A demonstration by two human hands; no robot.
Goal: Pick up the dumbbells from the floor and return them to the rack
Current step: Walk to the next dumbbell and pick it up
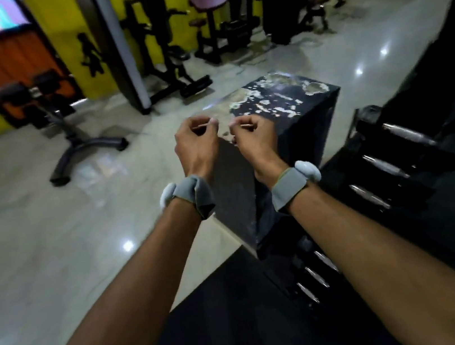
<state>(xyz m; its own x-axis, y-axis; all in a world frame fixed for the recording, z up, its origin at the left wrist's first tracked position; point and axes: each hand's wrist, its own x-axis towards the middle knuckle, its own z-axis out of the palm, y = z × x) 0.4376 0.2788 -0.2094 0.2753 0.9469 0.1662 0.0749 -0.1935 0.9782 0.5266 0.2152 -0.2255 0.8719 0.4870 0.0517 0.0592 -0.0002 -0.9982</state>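
My left hand (pixel 197 144) and my right hand (pixel 255 141) are raised side by side in front of me, each with a grey wrist band. The fingers of both are curled in, and I see no dumbbell in either. To the right stands the black dumbbell rack (pixel 367 127). On its upper tier lie several dumbbells with chrome handles (pixel 388 169), and more dumbbells (pixel 315 277) lie on its lower tier near my right forearm. Both hands are above and to the left of the rack, touching nothing. No dumbbell shows on the floor.
A worn black box (pixel 284 104) stands just beyond my hands, beside the rack. A bench with padded rollers (pixel 66 131) is at the left, and black gym machines (pixel 166 48) line the yellow back wall. The pale glossy floor (pixel 53 242) spreads out to the left.
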